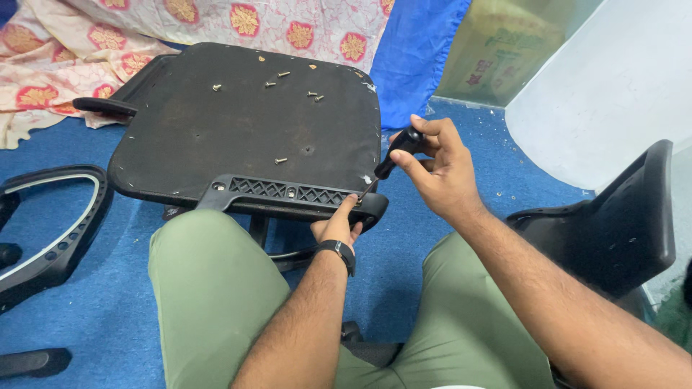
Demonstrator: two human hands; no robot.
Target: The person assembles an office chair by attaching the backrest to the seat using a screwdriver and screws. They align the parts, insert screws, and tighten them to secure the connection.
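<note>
Gripping a screwdriver (393,157) by its black handle, your right hand (440,169) is closed around the tool, fingers wrapped over the top of the grip. The shaft slants down and to the left, and its tip meets the black plastic bracket (288,193) that runs along the near edge of the upturned chair seat (245,122). The contact point sits at the bracket's right end, just beside your left hand.

Your left hand (337,227) reaches up from below and pinches the bracket's right end, with the thumb and fingertips pressed on the plastic next to the screwdriver tip. A dark watch (339,251) sits on that wrist.

The seat lies underside up, resting across your left knee, its dark fabric stapled along the rim. Several loose screws (288,83) lie scattered on the far half of the underside, well apart from the bracket, and one more screw lies alone nearer the middle. An armrest (104,106) projects from the seat's left side.

On the blue carpet (122,288) to your left lies a curved black frame with a pale inner strip (54,230). To your right stands a black moulded chair part (613,223), near your right forearm but not touching it. A flowered cloth (180,21) and a blue cloth (414,50) lie beyond the seat.
</note>
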